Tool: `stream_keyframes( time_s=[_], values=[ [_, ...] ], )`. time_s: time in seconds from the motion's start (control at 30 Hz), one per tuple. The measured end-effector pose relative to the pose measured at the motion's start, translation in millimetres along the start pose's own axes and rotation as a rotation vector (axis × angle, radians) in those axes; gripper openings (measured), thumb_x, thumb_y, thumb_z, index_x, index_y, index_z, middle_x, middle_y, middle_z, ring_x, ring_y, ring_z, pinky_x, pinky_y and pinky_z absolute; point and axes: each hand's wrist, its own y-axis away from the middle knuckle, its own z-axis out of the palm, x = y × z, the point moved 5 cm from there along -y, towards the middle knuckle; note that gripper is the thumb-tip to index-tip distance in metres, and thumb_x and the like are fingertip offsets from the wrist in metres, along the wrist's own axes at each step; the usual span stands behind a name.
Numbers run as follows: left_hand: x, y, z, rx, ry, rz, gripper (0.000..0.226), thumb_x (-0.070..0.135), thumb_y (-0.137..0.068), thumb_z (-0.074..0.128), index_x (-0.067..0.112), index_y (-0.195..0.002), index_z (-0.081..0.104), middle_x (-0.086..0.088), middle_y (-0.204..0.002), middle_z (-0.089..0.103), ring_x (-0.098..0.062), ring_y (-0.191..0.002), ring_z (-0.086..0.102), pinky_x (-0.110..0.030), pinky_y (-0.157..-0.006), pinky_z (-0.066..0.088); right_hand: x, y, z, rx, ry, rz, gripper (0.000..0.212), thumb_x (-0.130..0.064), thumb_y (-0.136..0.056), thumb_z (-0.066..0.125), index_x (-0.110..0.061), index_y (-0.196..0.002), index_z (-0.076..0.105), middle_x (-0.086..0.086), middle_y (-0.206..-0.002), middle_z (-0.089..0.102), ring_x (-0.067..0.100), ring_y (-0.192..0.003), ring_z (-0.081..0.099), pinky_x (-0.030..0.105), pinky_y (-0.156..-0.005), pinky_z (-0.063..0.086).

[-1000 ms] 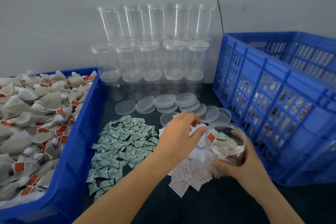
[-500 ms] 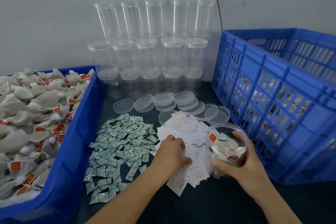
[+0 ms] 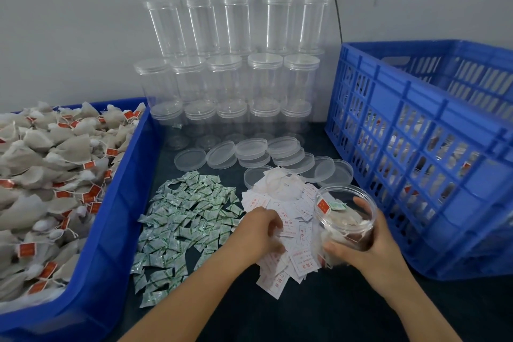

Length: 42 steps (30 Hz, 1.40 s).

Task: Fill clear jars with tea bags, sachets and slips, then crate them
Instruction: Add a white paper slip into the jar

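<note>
My right hand (image 3: 369, 241) grips an open clear jar (image 3: 345, 214) holding tea bags and a green sachet, upright on the dark table near the blue slatted crate (image 3: 433, 153). My left hand (image 3: 261, 230) lies curled on the pile of white paper slips (image 3: 288, 253), fingertips down among them; whether it pinches one is hidden. Green-and-white sachets (image 3: 183, 219) are spread out to its left. A blue bin (image 3: 116, 203) at far left is heaped with tea bags (image 3: 41, 175).
Empty clear jars (image 3: 230, 78) are stacked in three tiers against the back wall. Loose clear lids (image 3: 255, 153) lie in front of them. Filled jars show through the crate's slats. A black cable (image 3: 336, 8) runs down the wall.
My left hand came down from beside the jar's mouth onto the slip pile and is now working its fingers among the slips. The jar and right hand stayed put.
</note>
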Motion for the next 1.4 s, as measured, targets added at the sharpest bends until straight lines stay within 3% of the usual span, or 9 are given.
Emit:
stream_keyframes(
  time_s=[0.27, 0.4, 0.57, 0.73, 0.8, 0.9, 1.03, 1.2, 1.4],
  values=[
    [-6.7, -11.9, -19.8, 0.121, 0.121, 0.000, 0.017, 0.024, -0.075, 0.079, 0.028, -0.072, 0.064, 0.012, -0.071, 0.059, 0.001, -0.062, 0.050, -0.007, -0.053, 0.037, -1.9, -3.1, 5.1, -0.007, -0.038, 0.006, 0.090, -0.033, -0.044, 0.088, -0.053, -0.120, 0.043, -0.047, -0.101, 0.058, -0.022, -0.096, 0.058, 0.000, -0.069, 0.046],
    [-7.6, -20.7, -31.8, 0.181, 0.114, -0.017, 0.020, 0.028, -0.075, 0.079, 0.028, -0.066, 0.061, 0.012, -0.070, 0.063, 0.001, -0.064, 0.054, -0.008, -0.053, 0.039, -3.5, -6.7, 10.4, -0.019, -0.075, -0.003, 0.088, -0.028, -0.047, 0.090, -0.051, -0.120, 0.045, -0.025, -0.115, 0.060, -0.018, -0.098, 0.060, 0.003, -0.070, 0.048],
    [-7.7, -29.1, -40.0, 0.244, 0.107, -0.047, 0.025, 0.036, -0.075, 0.078, 0.027, -0.068, 0.056, 0.010, -0.072, 0.063, -0.002, -0.067, 0.057, -0.015, -0.053, 0.038, -6.3, -9.7, 16.1, -0.046, -0.079, -0.009, 0.089, -0.031, -0.047, 0.090, -0.054, -0.119, 0.044, -0.021, -0.126, 0.055, -0.016, -0.100, 0.060, 0.009, -0.073, 0.053],
    [-6.8, -33.2, -40.0, 0.292, 0.106, -0.027, 0.028, 0.039, -0.076, 0.075, 0.025, -0.065, 0.054, 0.010, -0.096, 0.064, -0.006, -0.088, 0.053, -0.026, -0.075, 0.041, -7.1, -11.5, 18.9, -0.050, -0.067, 0.009, 0.091, -0.035, -0.045, 0.091, -0.060, -0.118, 0.043, -0.024, -0.126, 0.056, -0.012, -0.104, 0.061, 0.035, -0.092, 0.056],
    [-4.3, -32.8, -46.7, 0.325, 0.195, -0.046, 0.027, 0.038, -0.077, 0.076, 0.023, -0.067, 0.055, 0.010, -0.080, 0.062, -0.002, -0.069, 0.051, -0.020, -0.064, 0.043, -5.4, -12.2, 18.7, -0.049, -0.059, 0.024, 0.091, -0.036, -0.044, 0.092, -0.064, -0.116, 0.044, -0.027, -0.122, 0.058, -0.011, -0.104, 0.061, 0.040, -0.094, 0.056],
    [6.4, -29.2, -63.5, 0.356, 0.434, -0.032, 0.022, 0.025, -0.077, 0.078, 0.018, -0.070, 0.058, 0.008, -0.059, 0.063, 0.004, -0.047, 0.053, -0.009, -0.047, 0.040, -3.6, -13.2, 18.2, -0.058, -0.031, 0.031, 0.087, -0.039, -0.043, 0.092, -0.075, -0.106, 0.044, -0.042, -0.110, 0.058, -0.014, -0.102, 0.060, 0.037, -0.087, 0.058],
    [31.5, -17.4, -83.3, 0.258, 0.574, 0.059, 0.012, 0.011, -0.078, 0.076, 0.017, -0.082, 0.067, 0.006, -0.064, 0.070, -0.001, -0.057, 0.065, -0.012, -0.054, 0.049, -4.5, -13.4, 18.2, -0.053, -0.039, 0.031, 0.084, -0.046, -0.038, 0.090, -0.080, -0.101, 0.044, -0.046, -0.107, 0.057, -0.016, -0.099, 0.060, 0.022, -0.076, 0.057],
    [65.5, -0.4, -101.6, 0.180, 0.516, 0.172, 0.004, 0.024, -0.081, 0.074, 0.028, -0.082, 0.074, 0.014, -0.077, 0.073, 0.006, -0.068, 0.064, -0.005, -0.061, 0.046, -8.6, -12.7, 22.6, -0.069, -0.073, -0.004, 0.091, -0.032, -0.045, 0.091, -0.059, -0.118, 0.044, -0.044, -0.106, 0.060, -0.015, -0.102, 0.060, 0.010, -0.069, 0.054],
    [96.8, 5.4, -87.7, 0.113, 0.420, 0.176, 0.011, 0.029, -0.085, 0.070, 0.034, -0.076, 0.072, 0.018, -0.078, 0.071, 0.001, -0.073, 0.065, -0.009, -0.059, 0.047, -16.0, -9.0, 32.0, -0.110, -0.053, -0.028, 0.091, -0.026, -0.053, 0.091, -0.043, -0.130, 0.044, -0.029, -0.113, 0.065, -0.005, -0.106, 0.064, 0.014, -0.078, 0.056]
  ],
)
